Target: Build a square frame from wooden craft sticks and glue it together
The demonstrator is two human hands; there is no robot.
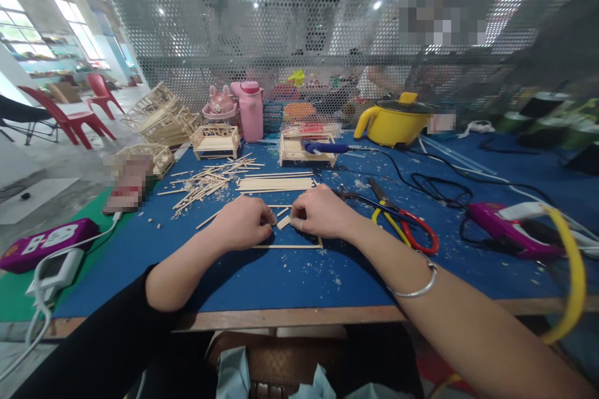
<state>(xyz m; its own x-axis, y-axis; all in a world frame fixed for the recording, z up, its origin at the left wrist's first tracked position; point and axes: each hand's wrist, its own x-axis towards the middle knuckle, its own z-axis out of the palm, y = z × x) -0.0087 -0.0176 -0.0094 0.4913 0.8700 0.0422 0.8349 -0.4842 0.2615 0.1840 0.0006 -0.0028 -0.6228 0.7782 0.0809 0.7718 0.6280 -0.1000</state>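
My left hand [246, 223] and my right hand [321, 212] rest low over the blue mat, fingers bent inward and closed. Between them lie a few short wooden pieces [283, 222]; whether either hand grips one is too small to tell. Around my fingers is a frame of thin sticks, its near stick [287, 247] lying flat and its left side hidden by my left hand. Just beyond is a row of parallel sticks [275, 184], with a loose pile of sticks [208, 184] to its left.
Pliers [386, 202] and red-handled scissors [421, 230] lie right of my right hand. Behind stand small wooden racks [216, 142], a blue glue gun [325, 148], a pink flask [251, 112] and a yellow pot [395, 124]. A phone [131, 184] is at left.
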